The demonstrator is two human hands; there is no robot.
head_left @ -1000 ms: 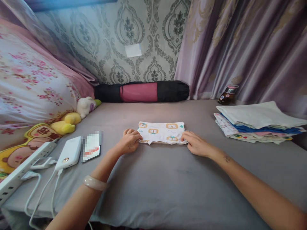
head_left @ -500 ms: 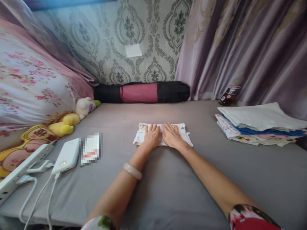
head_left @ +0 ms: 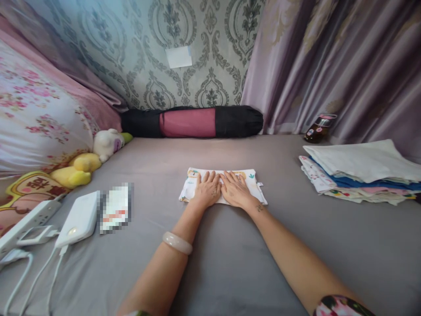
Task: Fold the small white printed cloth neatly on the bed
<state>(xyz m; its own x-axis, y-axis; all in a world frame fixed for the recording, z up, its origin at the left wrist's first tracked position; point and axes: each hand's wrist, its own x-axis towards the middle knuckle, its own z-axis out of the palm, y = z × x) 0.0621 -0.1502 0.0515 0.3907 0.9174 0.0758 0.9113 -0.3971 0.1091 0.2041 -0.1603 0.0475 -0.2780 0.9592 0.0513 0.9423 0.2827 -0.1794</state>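
Note:
A white folded cloth (head_left: 257, 189) with a small coloured print lies flat on the grey bed sheet (head_left: 158, 184) in front of me. My left hand (head_left: 208, 189) presses flat on its left half, fingers stretched out and pointing away from me. On the right half rests my right hand (head_left: 234, 188), also flat with fingers spread. The two hands touch or nearly touch at the cloth's middle, covering much of its print. A small tag sticks out at the cloth's right edge.
To the right lies a stack of folded clothes (head_left: 358, 160), with a brown bottle (head_left: 318, 128) behind it. A black and pink rolled bag (head_left: 187, 123) lies along the wall. On the left are a white power bank (head_left: 79, 218), a power strip (head_left: 28, 223), a blurred packet (head_left: 115, 208) and plush toys (head_left: 77, 169).
The view has tilted and come slightly closer. Both hands stay flat on the folded cloth, with hardly any shift over it.

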